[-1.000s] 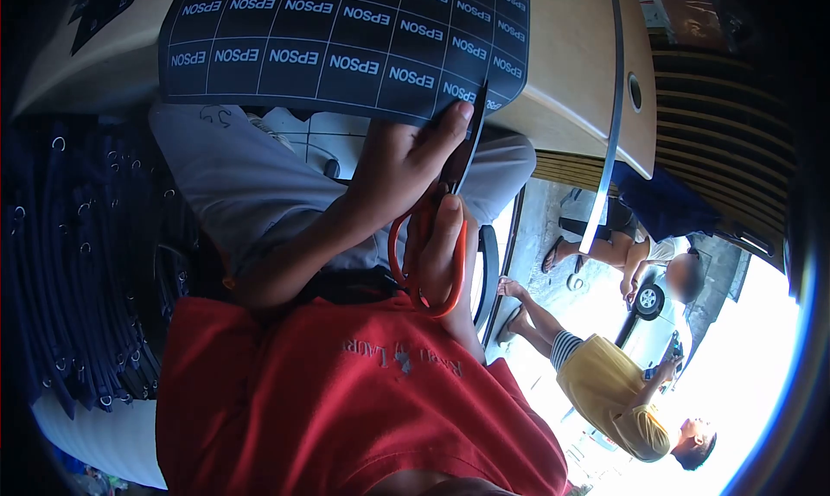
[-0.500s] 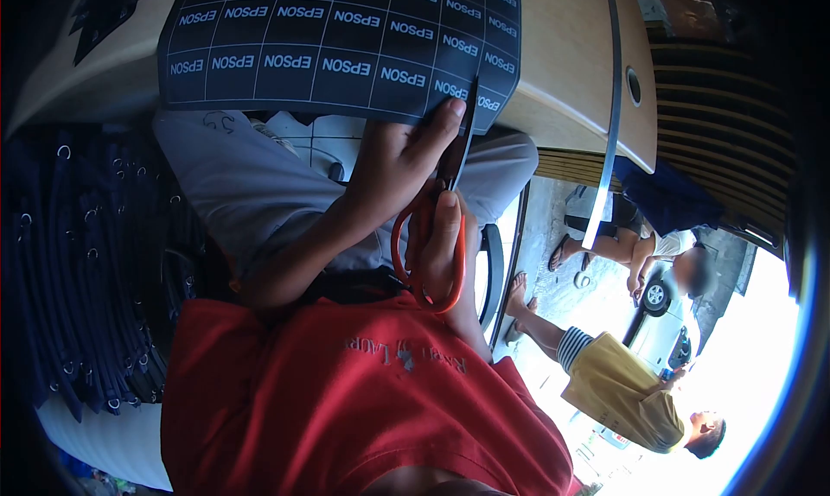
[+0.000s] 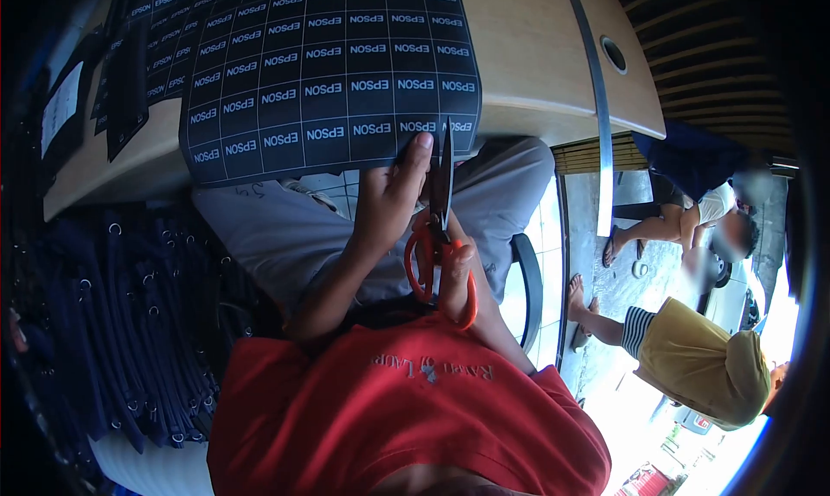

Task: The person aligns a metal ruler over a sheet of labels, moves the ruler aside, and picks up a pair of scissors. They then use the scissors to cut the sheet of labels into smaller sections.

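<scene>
A dark sheet [image 3: 324, 90] printed with rows of EPSON labels in a thin white grid hangs over the table's front edge. My left hand [image 3: 393, 193] grips its lower edge, thumb on top and fingers hidden beneath. In my right hand [image 3: 456, 280] are scissors [image 3: 443, 181] with orange handles, my thumb and fingers through the loops. Their blades point up at the sheet, one over its face near the lower right label column, beside my left thumb. The blades look slightly apart.
More printed EPSON sheets [image 3: 160, 55] and dark strips [image 3: 128, 90] lie on the wooden table [image 3: 536, 55] at left. A pale strip [image 3: 603, 142] hangs over its right side. Navy straps with metal rings [image 3: 130, 323] hang at lower left. Two people are at right, one in a yellow shirt [image 3: 692, 358].
The view has shifted, showing more of the table and sheets. The scissors stay at the sheet's lower right, beside my left thumb. The person in yellow has changed posture.
</scene>
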{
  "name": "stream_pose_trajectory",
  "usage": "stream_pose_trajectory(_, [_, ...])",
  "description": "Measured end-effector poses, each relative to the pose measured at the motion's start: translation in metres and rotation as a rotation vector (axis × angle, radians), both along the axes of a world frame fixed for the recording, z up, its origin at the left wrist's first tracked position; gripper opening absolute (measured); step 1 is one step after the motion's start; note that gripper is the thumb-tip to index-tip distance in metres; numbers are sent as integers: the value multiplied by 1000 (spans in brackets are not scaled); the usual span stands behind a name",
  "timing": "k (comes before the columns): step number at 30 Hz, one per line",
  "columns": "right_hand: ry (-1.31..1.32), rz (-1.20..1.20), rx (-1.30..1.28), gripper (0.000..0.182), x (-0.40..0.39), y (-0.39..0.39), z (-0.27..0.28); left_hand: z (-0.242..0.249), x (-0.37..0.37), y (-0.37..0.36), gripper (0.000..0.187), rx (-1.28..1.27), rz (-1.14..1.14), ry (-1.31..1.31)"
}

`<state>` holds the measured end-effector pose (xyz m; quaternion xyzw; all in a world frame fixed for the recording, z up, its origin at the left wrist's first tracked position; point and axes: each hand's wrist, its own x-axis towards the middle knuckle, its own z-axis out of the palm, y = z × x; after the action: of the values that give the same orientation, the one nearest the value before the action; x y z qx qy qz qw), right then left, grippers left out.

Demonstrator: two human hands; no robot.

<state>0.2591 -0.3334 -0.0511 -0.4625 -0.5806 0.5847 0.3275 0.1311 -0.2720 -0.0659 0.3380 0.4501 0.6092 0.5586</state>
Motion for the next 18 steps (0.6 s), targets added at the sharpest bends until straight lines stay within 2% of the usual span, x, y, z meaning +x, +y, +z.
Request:
stream_pose_trajectory(3, [-43,-9,71,86,-1,1,0,0,3,3,25,-4,48,5])
stream_pose_trajectory(7, [-41,-24,40,88,2,1,4,-2,6,1,25,-22,64,42])
stream_pose_trajectory(13, [-14,-70,40,79,1,4,8,-7,3,0,21,-13,-33,-23])
stream_pose_trajectory(15, [-6,-60,62,71,1,6,7,-1,7,3,28,5,22,10])
stream_pose_trajectory(18, [8,-81,90,65,-1,7,3,-3,6,2,28,39,3,39])
